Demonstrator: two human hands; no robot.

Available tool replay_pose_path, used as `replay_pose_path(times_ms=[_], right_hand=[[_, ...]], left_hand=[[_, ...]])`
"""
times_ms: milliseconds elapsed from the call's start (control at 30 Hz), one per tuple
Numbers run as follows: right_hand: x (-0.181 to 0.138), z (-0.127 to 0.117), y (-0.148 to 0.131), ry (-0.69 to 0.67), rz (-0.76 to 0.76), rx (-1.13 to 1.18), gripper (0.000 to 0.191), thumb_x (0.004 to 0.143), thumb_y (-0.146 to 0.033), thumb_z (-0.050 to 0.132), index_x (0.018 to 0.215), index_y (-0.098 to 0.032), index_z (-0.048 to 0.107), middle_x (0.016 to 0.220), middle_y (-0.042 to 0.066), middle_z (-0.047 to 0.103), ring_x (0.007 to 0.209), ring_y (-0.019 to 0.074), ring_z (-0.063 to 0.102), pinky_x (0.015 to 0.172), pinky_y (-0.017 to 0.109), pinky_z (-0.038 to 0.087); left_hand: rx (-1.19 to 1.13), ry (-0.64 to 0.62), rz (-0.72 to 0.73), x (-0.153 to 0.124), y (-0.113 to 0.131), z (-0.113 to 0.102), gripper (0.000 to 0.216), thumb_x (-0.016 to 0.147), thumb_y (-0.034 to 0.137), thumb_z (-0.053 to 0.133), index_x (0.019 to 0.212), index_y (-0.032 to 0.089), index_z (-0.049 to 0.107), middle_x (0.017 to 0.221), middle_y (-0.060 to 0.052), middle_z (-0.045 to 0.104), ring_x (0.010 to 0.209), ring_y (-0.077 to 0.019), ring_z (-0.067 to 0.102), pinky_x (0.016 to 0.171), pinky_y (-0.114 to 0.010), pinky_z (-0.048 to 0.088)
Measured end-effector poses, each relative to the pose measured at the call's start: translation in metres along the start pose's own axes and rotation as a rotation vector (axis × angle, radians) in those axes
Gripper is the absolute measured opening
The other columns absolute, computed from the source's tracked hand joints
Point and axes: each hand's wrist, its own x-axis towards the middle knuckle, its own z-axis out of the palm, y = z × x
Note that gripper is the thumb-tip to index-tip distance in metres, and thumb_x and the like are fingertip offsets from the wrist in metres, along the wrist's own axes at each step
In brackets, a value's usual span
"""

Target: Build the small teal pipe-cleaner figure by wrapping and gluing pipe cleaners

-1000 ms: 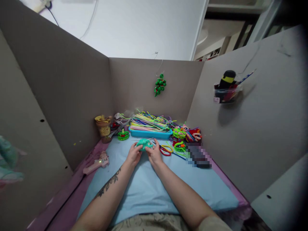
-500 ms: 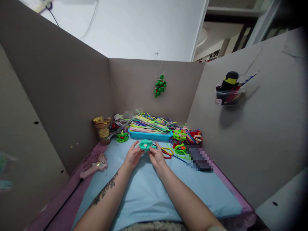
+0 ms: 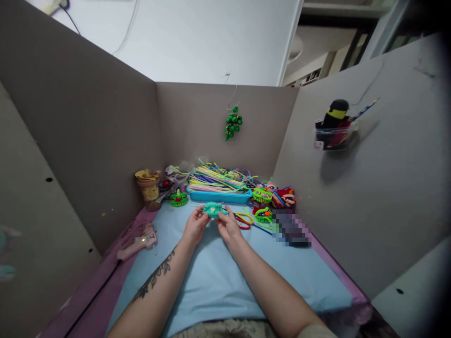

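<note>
Between my hands is a small turquoise fuzzy piece (image 3: 213, 210) that looks made of pipe cleaners, with a pale spot at its middle. My left hand (image 3: 196, 225) pinches its left side. On its right side, the fingers of my right hand (image 3: 229, 226) are closed. The piece is held above the blue sheet, just in front of a blue tray (image 3: 220, 196) heaped with pipe cleaners (image 3: 218, 179). Right of my right hand lie scissors with red and yellow handles (image 3: 244, 220).
A pink glue gun (image 3: 141, 243) with a black cord lies at left, near a brown cup (image 3: 148, 188). A green pipe-cleaner figure (image 3: 179, 198) sits left of the tray; more colourful figures (image 3: 263, 215) and a blurred dark object (image 3: 292, 230) are at right. Grey panels enclose the table.
The turquoise piece has been tilted slightly in my fingers, with both hands keeping their grip. The whole view has shifted a little.
</note>
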Motion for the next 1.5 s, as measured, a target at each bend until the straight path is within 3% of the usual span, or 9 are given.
replay_pose_path(times_ms=[200,400,700,967,1267,1500], right_hand=[[-0.0025,0.0023,-0.0009,0.011,0.01,0.038,0.081,0.05,-0.01,0.074,0.121,-0.023,0.037,0.079,-0.001,0.065,0.07,0.0137,0.063,0.067,0.026,0.049],[-0.0036,0.0029,-0.0008,-0.005,-0.015,0.035,0.08,0.05,-0.011,0.074,0.12,-0.025,0.036,0.077,-0.003,0.064,0.071,0.014,0.063,0.068,0.027,0.049],[-0.0042,0.0018,0.005,-0.013,-0.025,0.015,0.079,0.049,-0.011,0.076,0.118,-0.024,0.039,0.075,-0.003,0.063,0.069,0.0144,0.063,0.066,0.028,0.05],[-0.0006,-0.0009,0.0039,0.004,-0.041,0.027,0.073,0.051,-0.012,0.075,0.116,-0.024,0.042,0.079,-0.002,0.064,0.071,0.0149,0.063,0.07,0.03,0.05],[-0.0042,-0.0004,0.007,-0.018,-0.054,-0.02,0.074,0.05,-0.014,0.077,0.115,-0.024,0.042,0.075,-0.003,0.063,0.072,0.0168,0.064,0.069,0.033,0.051],[-0.0036,-0.0007,0.0063,-0.009,-0.052,-0.01,0.072,0.051,-0.014,0.077,0.113,-0.024,0.042,0.075,-0.003,0.063,0.071,0.0162,0.064,0.07,0.032,0.051]], left_hand=[[-0.009,0.016,0.008,-0.0001,0.0002,0.0012,0.041,0.058,0.017,0.079,0.094,0.017,0.06,0.077,0.0,0.065,0.076,-0.0131,0.062,0.082,-0.028,0.045],[-0.004,-0.024,0.005,-0.0022,0.0005,0.0008,0.053,0.059,0.018,0.079,0.106,0.02,0.054,0.089,-0.002,0.066,0.082,-0.0132,0.063,0.082,-0.027,0.046],[-0.018,0.101,0.004,-0.0004,-0.0012,0.0003,0.043,0.057,0.022,0.08,0.092,0.02,0.054,0.076,0.003,0.066,0.071,-0.0103,0.062,0.076,-0.025,0.047],[-0.007,0.015,0.001,-0.0028,0.004,0.0004,0.054,0.054,0.021,0.082,0.103,0.02,0.057,0.079,-0.001,0.067,0.077,-0.0141,0.063,0.081,-0.029,0.046],[0.035,0.121,0.06,0.0,-0.0011,0.0001,0.032,0.057,0.026,0.079,0.082,0.016,0.062,0.082,-0.001,0.066,0.076,-0.0134,0.061,0.075,-0.027,0.046],[0.004,0.099,0.029,0.0013,-0.0008,-0.0017,0.038,0.056,0.024,0.08,0.09,0.017,0.064,0.084,-0.002,0.067,0.075,-0.0135,0.062,0.074,-0.026,0.048]])
